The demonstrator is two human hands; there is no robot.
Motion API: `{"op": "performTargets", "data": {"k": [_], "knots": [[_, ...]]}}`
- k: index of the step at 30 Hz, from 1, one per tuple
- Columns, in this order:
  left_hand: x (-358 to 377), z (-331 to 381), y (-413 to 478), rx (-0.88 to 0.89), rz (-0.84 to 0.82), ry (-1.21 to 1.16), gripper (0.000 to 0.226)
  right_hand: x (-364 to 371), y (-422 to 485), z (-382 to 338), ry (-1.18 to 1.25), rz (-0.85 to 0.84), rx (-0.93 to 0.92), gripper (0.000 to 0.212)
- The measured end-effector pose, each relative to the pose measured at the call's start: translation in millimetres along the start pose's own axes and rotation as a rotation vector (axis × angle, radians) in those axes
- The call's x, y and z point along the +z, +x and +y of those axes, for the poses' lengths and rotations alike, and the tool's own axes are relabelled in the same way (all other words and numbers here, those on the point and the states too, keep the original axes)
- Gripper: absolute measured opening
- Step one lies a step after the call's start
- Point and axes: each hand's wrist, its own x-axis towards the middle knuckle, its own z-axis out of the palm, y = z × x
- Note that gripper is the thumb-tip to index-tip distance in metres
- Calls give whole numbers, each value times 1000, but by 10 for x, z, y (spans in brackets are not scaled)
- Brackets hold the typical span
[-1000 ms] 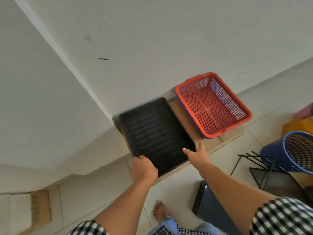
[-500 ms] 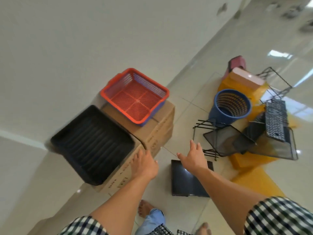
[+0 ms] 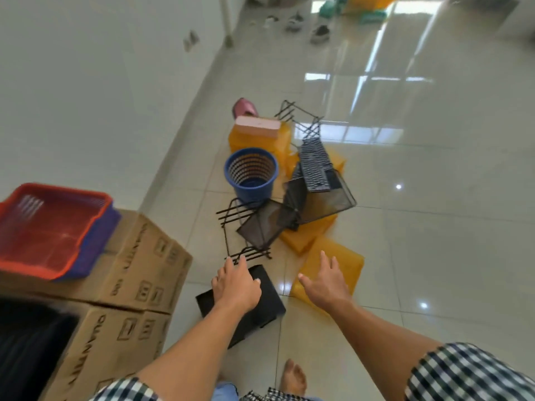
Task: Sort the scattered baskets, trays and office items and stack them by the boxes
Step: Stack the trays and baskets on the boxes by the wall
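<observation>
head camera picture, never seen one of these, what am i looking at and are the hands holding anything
There is no machine here: a person wears a camera on the head, so you look down along both bare arms. The left hand is over a black tray on the floor, the right hand over a yellow tray; both are open and hold nothing. At left, cardboard boxes carry a red basket. Ahead on the tiles lies a heap: a blue bin, a keyboard and black mesh trays.
</observation>
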Motion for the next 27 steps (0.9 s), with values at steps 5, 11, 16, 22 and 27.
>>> {"op": "performTargets", "data": {"k": [5, 11, 16, 22, 27], "knots": [[16, 560, -46, 117, -12, 97, 78, -304, 30, 398, 112, 47, 71, 93], [33, 1035, -33, 238, -18, 179, 78, -531, 66, 664, 200, 117, 133, 95], [31, 1276, -22, 288, -19, 200, 78, -638, 115, 746, 214, 138, 169, 95], [-5, 1199, 109, 297, -42, 185, 78, -539, 245, 608, 156, 108, 188, 94], [-81, 837, 395, 237, -50, 137, 78, -333, 385, 230, 100, 65, 166, 93]]}}
